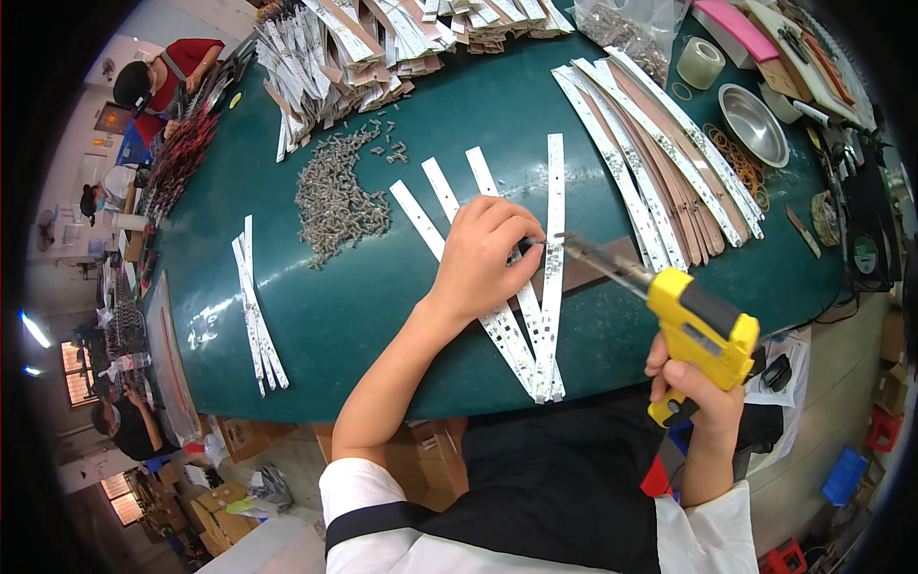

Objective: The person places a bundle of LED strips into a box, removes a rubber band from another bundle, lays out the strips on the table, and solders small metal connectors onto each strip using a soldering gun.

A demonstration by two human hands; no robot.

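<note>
Sitting at a dark green table (382, 306), a person works on long white strips (553, 239) fanned out in front of them, the strips meeting in a point near the table's front edge. The left hand (488, 258) rests on the middle strips, fingers curled together and pinching a small part at the fingertips, just beside the tip of the tool. The right hand (703, 392) is closed around the handle of a yellow power screwdriver (693, 320), whose metal shaft slants up and left so that its tip meets the strip next to the left fingertips. A heap of small grey screws (335, 196) lies on the table to the left of the strips. Further left lies a small bundle of white strips (256, 306). To the right, a long curved stack of white and brown strips (660, 153) spreads across the table, with a metal bowl (754, 122) and a roll of tape (700, 62) beyond it
</note>
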